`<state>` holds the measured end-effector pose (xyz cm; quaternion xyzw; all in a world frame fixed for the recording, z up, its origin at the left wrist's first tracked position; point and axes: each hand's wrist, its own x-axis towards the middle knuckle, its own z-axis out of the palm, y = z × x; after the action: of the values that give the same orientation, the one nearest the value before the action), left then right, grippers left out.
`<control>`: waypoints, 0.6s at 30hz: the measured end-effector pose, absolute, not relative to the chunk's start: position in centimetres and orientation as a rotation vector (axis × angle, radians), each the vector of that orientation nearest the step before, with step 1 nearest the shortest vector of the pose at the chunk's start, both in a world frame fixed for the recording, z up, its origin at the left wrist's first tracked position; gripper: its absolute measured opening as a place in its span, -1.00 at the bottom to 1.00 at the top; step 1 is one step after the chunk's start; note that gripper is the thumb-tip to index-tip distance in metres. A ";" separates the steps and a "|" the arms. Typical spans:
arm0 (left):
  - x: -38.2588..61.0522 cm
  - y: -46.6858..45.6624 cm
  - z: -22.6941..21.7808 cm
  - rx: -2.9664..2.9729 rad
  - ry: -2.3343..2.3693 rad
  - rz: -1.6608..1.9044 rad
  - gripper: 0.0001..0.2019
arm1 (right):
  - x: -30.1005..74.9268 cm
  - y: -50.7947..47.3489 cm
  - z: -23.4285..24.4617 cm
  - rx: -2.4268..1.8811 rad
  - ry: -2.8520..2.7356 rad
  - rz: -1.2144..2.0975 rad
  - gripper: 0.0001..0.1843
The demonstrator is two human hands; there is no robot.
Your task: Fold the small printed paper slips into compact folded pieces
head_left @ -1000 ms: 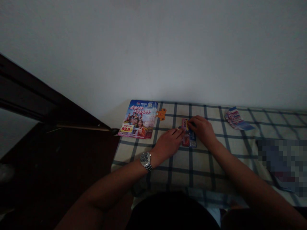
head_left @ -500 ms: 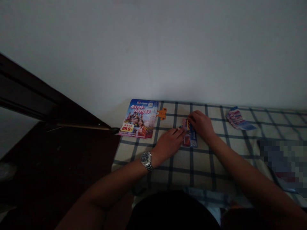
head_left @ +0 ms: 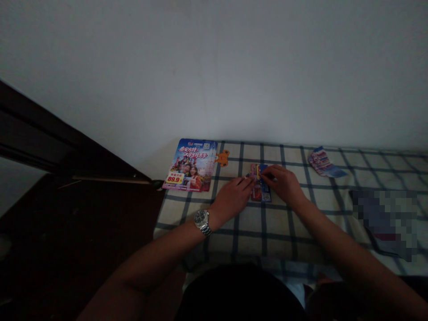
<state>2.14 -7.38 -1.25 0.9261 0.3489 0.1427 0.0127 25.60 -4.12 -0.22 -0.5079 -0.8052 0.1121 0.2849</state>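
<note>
A small folded flyer (head_left: 265,191), red on its left part and blue on its right, lies on the checked cloth in front of me. My left hand (head_left: 235,195), with a metal watch (head_left: 202,221) on the wrist, rests its stretched fingers on the flyer's red left side. My right hand (head_left: 282,180) has thumb and forefinger pinched together at the blue part, and its other fingers are bent. Left of my hands lies a stack of printed flyers (head_left: 190,167) with a castle picture and "89.9" on top.
The checked cloth (head_left: 214,243) covers the surface up to a pale wall (head_left: 214,71). An orange bear-shaped figure (head_left: 222,158) is beside the stack. Several folded flyers (head_left: 325,162) lie fanned at the right, near a blurred-out flat item (head_left: 384,225). Dark furniture (head_left: 50,133) stands left.
My right hand has shifted from the top right corner of the folded flyer down onto its blue part, with thumb and forefinger pinched. My left hand stays on the left side. The view has shifted slightly.
</note>
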 end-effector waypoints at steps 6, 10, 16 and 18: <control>2.2 -7.4 -1.2 2.899 1.085 0.436 -0.57 | 25.6 -4.8 -0.7 -1.342 -2.195 0.323 -0.92; 2.2 -7.5 -1.3 2.896 1.110 0.445 -0.57 | 25.4 -4.8 -0.8 -1.346 -2.206 0.331 -0.93; 2.2 -7.5 -1.4 2.907 1.120 0.454 -0.56 | 25.4 -4.5 -1.3 -1.325 -2.198 0.330 -0.92; 2.1 -7.5 -1.4 2.907 1.116 0.450 -0.55 | 25.4 -4.4 -1.4 -1.328 -2.199 0.331 -0.93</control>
<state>2.13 -7.52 -1.41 0.9240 0.3547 0.1431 -0.0023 25.43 -4.42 -1.44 -0.4934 -0.8169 0.1230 0.2721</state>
